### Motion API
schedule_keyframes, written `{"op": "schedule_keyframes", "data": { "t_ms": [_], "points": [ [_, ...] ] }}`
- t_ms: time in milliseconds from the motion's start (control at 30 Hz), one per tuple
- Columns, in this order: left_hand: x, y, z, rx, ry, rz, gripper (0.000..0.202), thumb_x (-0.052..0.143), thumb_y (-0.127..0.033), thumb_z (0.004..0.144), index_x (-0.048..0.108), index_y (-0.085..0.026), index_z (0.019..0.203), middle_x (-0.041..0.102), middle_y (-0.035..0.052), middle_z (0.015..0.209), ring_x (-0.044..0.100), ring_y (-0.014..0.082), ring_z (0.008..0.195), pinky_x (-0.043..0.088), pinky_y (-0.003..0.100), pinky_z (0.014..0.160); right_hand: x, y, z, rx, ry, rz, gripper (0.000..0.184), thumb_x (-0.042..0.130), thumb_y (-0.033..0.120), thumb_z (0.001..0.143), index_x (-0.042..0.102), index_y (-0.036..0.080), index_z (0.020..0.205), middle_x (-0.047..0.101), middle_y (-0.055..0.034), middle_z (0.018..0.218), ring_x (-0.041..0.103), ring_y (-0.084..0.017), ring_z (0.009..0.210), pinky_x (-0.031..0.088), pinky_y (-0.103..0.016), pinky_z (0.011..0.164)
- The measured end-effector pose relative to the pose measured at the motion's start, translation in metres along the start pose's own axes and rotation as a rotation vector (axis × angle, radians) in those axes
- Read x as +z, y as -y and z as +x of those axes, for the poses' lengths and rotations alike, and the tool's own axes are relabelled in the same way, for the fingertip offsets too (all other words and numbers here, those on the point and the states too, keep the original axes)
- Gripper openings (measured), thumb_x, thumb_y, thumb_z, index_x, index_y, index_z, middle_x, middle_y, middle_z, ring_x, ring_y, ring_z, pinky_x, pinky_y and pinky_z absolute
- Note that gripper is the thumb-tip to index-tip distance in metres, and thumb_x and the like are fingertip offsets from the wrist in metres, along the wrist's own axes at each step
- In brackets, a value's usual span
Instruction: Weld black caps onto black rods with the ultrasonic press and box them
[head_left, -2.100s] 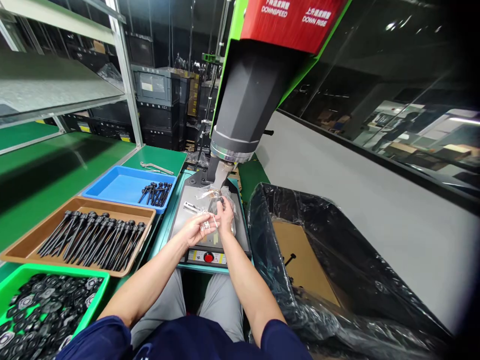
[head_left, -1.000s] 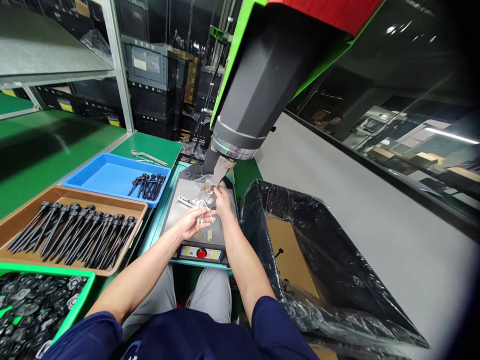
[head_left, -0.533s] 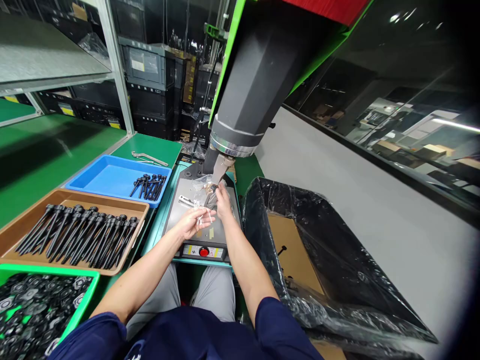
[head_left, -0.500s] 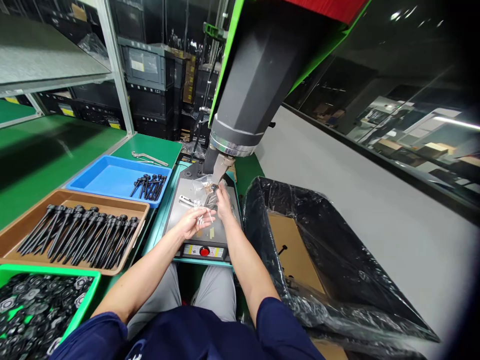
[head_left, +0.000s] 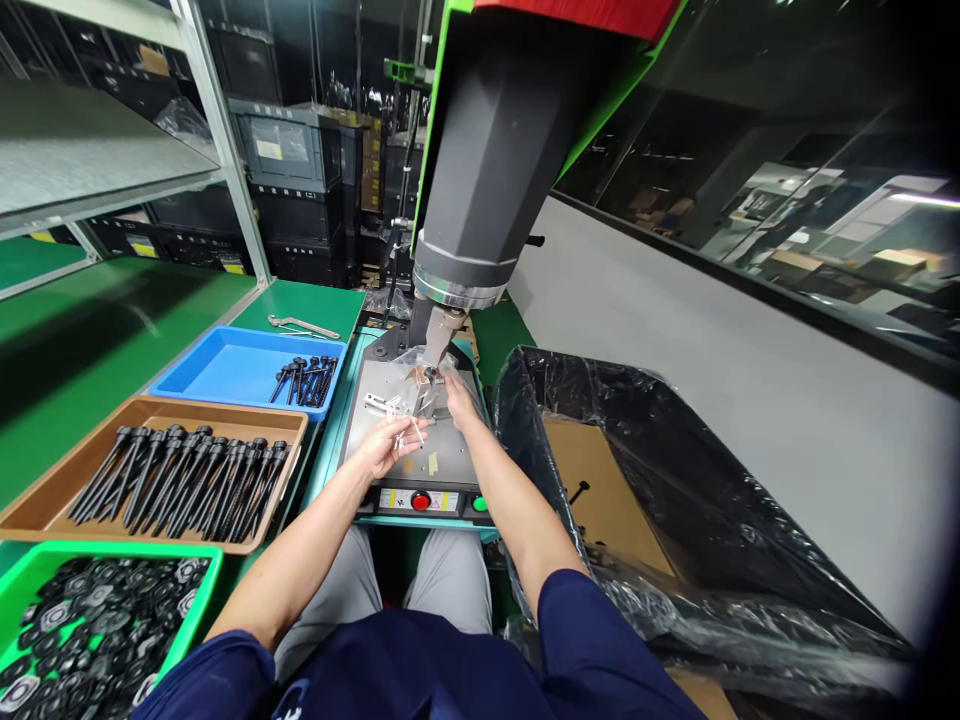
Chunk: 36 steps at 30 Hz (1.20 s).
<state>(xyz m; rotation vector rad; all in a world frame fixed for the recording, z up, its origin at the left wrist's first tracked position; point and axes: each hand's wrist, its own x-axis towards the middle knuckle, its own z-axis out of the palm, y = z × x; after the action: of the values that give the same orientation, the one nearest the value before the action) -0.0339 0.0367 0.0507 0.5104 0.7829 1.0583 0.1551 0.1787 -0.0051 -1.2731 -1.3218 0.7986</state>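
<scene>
A: What is held by the left hand (head_left: 386, 450)?

B: The near end of a clear plastic bag (head_left: 414, 388) is pinched between its thumb and fingertips. The hand is curled and nearly closed, just above the metal plate (head_left: 450, 462) of the press.

A: And the right hand (head_left: 459, 395)?

B: It is stretched forward, with its fingers laid on the far end of the same bag, right beneath the horn (head_left: 441, 335) of the press. Whether the bag is gripped there or only pressed down cannot be told, as the fingertips are hidden by crumpled film.

A: Where is the bag found, then?

B: It is spread between the two hands over the plate, its far end tucked under the horn tip. Something small and dark is seen inside it at that end, but it cannot be made out.

A: What is seen about the press?

B: A red button (head_left: 421, 501) and a green button (head_left: 480, 503) are set in its front edge. To the left, three containers are set out on the green desk (head_left: 90, 330). A blue tray (head_left: 217, 372) with a few short black screws (head_left: 307, 381) is placed farthest. A brown tray (head_left: 45, 512) filled with long black bolts (head_left: 187, 480) comes next. Nearest is a green bin (head_left: 112, 549) of black washers (head_left: 82, 625). A wrench (head_left: 304, 325) is laid beyond the blue tray. To the right, a carton (head_left: 600, 500) lined with black film (head_left: 697, 520) is stood just beside the press.
</scene>
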Motion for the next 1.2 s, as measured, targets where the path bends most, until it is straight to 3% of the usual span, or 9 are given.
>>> {"op": "schedule_keyframes", "data": {
  "t_ms": [133, 300, 433, 633, 800, 1000, 1200],
  "points": [
    [0.001, 0.0, 0.0, -0.007, -0.036, 0.018, 0.012, 0.072, -0.021, 0.082, 0.065, -0.013, 0.088, 0.075, 0.0137, 0.105, 0.075, 0.0195, 0.079, 0.061, 0.023, 0.06, -0.003, -0.009, -0.01, 0.058, 0.045, -0.07, 0.044, 0.05, 0.05, 0.094, 0.073, 0.018, 0.114, 0.062, -0.0123, 0.133, 0.049, -0.028, 0.134, 0.029, -0.047, 0.116],
    [0.002, 0.0, 0.001, 0.005, -0.053, 0.056, 0.015, 0.074, -0.025, 0.081, 0.066, -0.015, 0.089, 0.074, 0.0128, 0.109, 0.075, 0.0198, 0.084, 0.06, 0.022, 0.061, -0.014, -0.024, -0.037, -0.1, 0.14, -0.261, 0.041, 0.053, 0.045, 0.093, 0.071, 0.02, 0.12, 0.058, -0.0101, 0.14, 0.046, -0.028, 0.136, 0.03, -0.044, 0.118],
    [-0.002, 0.003, 0.002, 0.009, -0.036, 0.087, 0.017, 0.074, -0.028, 0.081, 0.067, -0.015, 0.09, 0.073, 0.0136, 0.113, 0.074, 0.02, 0.087, 0.059, 0.022, 0.062, -0.022, -0.038, -0.063, -0.202, 0.19, -0.406, 0.044, 0.051, 0.04, 0.093, 0.068, 0.016, 0.125, 0.054, -0.0135, 0.143, 0.045, -0.029, 0.136, 0.03, -0.047, 0.118],
    [-0.004, 0.009, 0.006, 0.006, -0.028, 0.122, 0.018, 0.073, -0.031, 0.081, 0.068, -0.016, 0.09, 0.072, 0.0135, 0.117, 0.072, 0.0238, 0.1, 0.059, 0.022, 0.063, -0.032, -0.052, -0.091, -0.159, 0.201, -0.461, 0.039, 0.051, 0.031, 0.091, 0.069, 0.019, 0.123, 0.055, -0.0125, 0.142, 0.046, -0.028, 0.136, 0.033, -0.048, 0.117],
    [-0.006, 0.01, 0.009, 0.018, -0.023, 0.15, 0.021, 0.075, -0.033, 0.079, 0.068, -0.017, 0.091, 0.071, 0.0136, 0.117, 0.07, 0.026, 0.107, 0.061, 0.023, 0.066, -0.038, -0.054, -0.105, -0.177, 0.19, -0.534, 0.035, 0.055, 0.026, 0.089, 0.073, 0.018, 0.117, 0.059, -0.0133, 0.137, 0.048, -0.031, 0.133, 0.036, -0.051, 0.114],
    [-0.011, 0.012, 0.009, 0.017, -0.012, 0.142, 0.024, 0.075, -0.032, 0.078, 0.07, -0.015, 0.094, 0.072, 0.0135, 0.116, 0.073, 0.022, 0.093, 0.061, 0.022, 0.064, -0.045, -0.048, -0.131, -0.199, 0.187, -0.719, 0.029, 0.059, 0.025, 0.087, 0.076, 0.018, 0.109, 0.062, -0.0143, 0.132, 0.044, -0.034, 0.135, 0.035, -0.054, 0.113],
    [-0.016, 0.017, 0.009, -0.013, -0.011, 0.122, 0.03, 0.077, -0.033, 0.076, 0.067, -0.014, 0.097, 0.072, 0.0142, 0.116, 0.074, 0.0193, 0.088, 0.06, 0.021, 0.063, -0.057, -0.042, -0.166, -0.171, 0.15, -0.828, 0.032, 0.06, 0.025, 0.086, 0.074, 0.02, 0.114, 0.059, -0.013, 0.136, 0.042, -0.037, 0.136, 0.034, -0.057, 0.112]
  ]
}}
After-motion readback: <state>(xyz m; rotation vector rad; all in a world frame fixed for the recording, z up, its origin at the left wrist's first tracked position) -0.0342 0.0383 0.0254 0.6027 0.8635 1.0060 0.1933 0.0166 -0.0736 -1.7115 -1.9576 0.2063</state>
